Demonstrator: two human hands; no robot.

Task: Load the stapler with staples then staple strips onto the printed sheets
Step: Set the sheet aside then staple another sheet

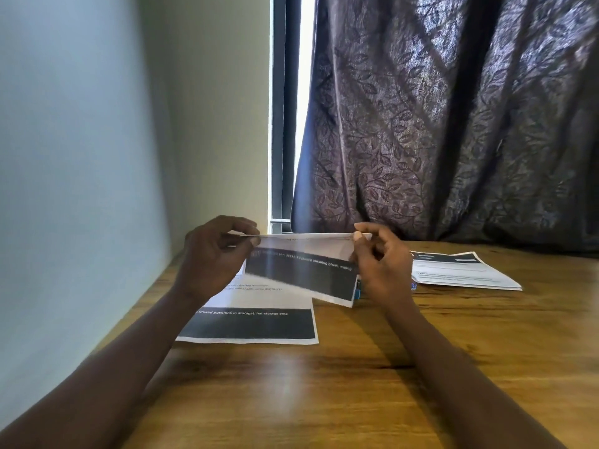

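Observation:
Both hands hold up a printed sheet (304, 273) with a dark band of white text, raised above the table. My left hand (214, 257) pinches its top left edge between thumb and fingers. My right hand (377, 257) pinches the top right corner. Under it a second printed sheet (256, 325) with a dark band lies flat on the wooden table (356, 384). A small blue object (357, 291) peeks out behind the held sheet by my right hand; what it is cannot be told. No stapler shows clearly.
A stack of printed sheets (463, 270) lies on the table at the right. A pale wall (81, 189) runs along the table's left edge. A dark leaf-patterned curtain (453, 124) hangs behind, beside a window frame (282, 124).

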